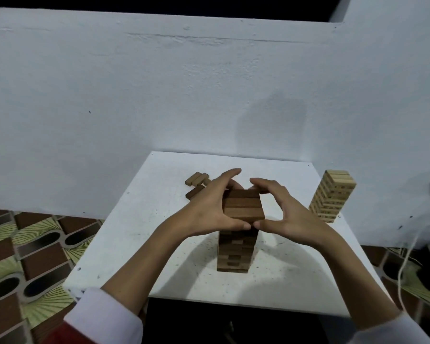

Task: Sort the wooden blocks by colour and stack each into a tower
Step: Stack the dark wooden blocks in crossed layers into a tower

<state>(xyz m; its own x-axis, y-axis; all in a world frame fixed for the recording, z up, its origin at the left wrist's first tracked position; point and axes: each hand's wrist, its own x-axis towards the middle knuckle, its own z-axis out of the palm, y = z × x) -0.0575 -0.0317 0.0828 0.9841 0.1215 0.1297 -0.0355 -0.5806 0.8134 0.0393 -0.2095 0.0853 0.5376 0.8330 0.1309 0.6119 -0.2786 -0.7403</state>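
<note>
Head view: a dark brown block tower is standing near the middle of a white table, upright, many layers tall. Both hands are cupping its top layers. The left hand is pressing against the left side of the top, fingers reaching round the far edge, thumb lying along the near edge. The right hand is mirroring it on the right side, fingers curling over the far top corner, thumb at the near edge; the two thumbs are almost meeting in front of the tower. Both hands are grasping the tower top, not clenched, palms partly open around it. The top layer is showing three dark blocks lying side by side.

A light wooden block tower is standing at the right edge of the table, well apart from the hands, looking slightly tilted in the wide-angle view. At the far left of the table a few loose light blocks are lying together, with one loose dark block just beside them, near the left hand's fingers but apart from them.

White sleeve cuffs are showing at the bottom of the frame. The table is sitting against a pale wall, patterned floor tiles visible on both sides
</note>
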